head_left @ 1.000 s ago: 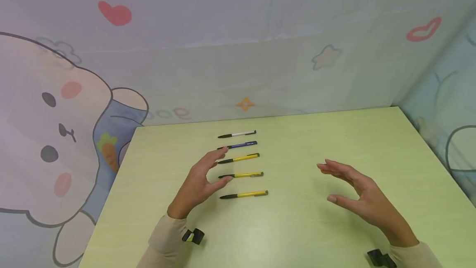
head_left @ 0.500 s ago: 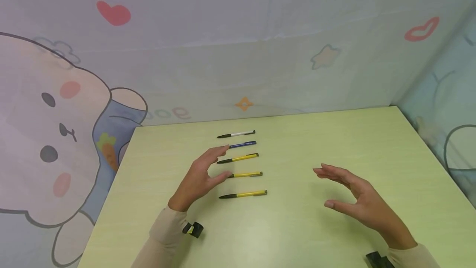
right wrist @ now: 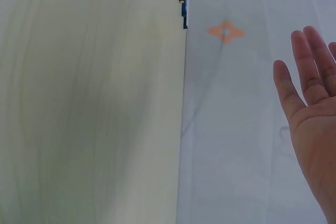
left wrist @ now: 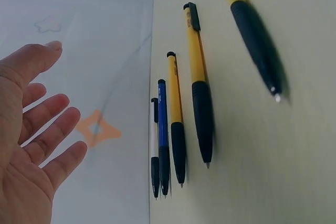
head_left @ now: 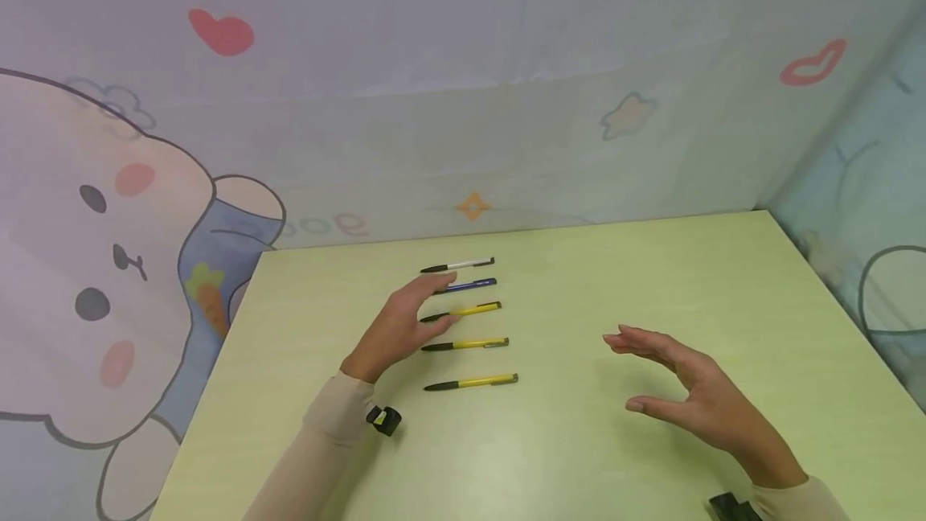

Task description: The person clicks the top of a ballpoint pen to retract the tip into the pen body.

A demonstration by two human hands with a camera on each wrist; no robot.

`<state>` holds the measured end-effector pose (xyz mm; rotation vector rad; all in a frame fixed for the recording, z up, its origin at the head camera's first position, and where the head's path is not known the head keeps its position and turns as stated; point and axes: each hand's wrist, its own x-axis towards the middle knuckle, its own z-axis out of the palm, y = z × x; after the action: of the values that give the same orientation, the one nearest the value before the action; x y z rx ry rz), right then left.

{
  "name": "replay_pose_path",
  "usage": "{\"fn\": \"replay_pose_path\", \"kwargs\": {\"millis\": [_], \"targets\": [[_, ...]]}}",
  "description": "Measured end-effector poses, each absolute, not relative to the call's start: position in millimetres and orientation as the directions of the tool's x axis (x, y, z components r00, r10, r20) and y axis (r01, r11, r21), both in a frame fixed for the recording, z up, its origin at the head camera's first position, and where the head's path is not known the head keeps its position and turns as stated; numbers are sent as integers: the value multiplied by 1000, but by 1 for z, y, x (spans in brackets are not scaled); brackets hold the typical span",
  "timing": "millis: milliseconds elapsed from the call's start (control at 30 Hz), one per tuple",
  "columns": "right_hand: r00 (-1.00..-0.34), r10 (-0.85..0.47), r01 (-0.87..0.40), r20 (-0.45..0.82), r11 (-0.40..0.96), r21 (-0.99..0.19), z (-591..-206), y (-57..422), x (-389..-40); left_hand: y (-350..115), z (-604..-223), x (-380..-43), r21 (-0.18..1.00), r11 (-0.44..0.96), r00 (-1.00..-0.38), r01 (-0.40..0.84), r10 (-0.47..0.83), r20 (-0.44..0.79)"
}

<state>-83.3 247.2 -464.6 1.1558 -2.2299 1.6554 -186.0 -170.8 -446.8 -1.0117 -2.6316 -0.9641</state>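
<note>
Several pens lie in a column on the table, each pointing left. Farthest back is a white pen (head_left: pixel 470 264), then a blue pen (head_left: pixel 470 286). Three yellow pens with black grips follow toward the front: a back one (head_left: pixel 477 309), a middle one (head_left: pixel 481 343) and a front one (head_left: pixel 488 381). My left hand (head_left: pixel 401 324) hovers above the left ends of the blue pen and the back yellow pen, partly covering them. Its fingers and thumb are spread apart, holding nothing, as the left wrist view also shows. My right hand (head_left: pixel 694 384) is held over the table's right side, fingers extended, also holding nothing.
The pale yellow-green table (head_left: pixel 579 457) meets a printed cloth backdrop (head_left: pixel 434 143) at its back edge. A second cloth wall (head_left: pixel 868 207) stands along the right edge. Each wrist carries a small black camera, such as the left one (head_left: pixel 387 420).
My left hand has moved forward and slightly right, from over the middle yellow pen toward the blue pen. My right hand has shifted slightly left. The pens lie as before.
</note>
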Motion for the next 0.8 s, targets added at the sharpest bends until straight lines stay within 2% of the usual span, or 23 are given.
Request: {"fn": "replay_pose_path", "kwargs": {"millis": [300, 600, 800], "targets": [[-677, -498, -648, 542, 56, -759, -464, 248, -83, -169, -447, -215, 545, 604, -797, 581, 559, 230], [-677, -501, -645, 539, 51, -762, -463, 249, -83, -167, -446, -246, 474, 611, -754, 634, 625, 203], [-681, -506, -640, 530, 59, -766, -466, 252, -84, -170, -449, -265, 560, 598, -768, 574, 629, 116]]}}
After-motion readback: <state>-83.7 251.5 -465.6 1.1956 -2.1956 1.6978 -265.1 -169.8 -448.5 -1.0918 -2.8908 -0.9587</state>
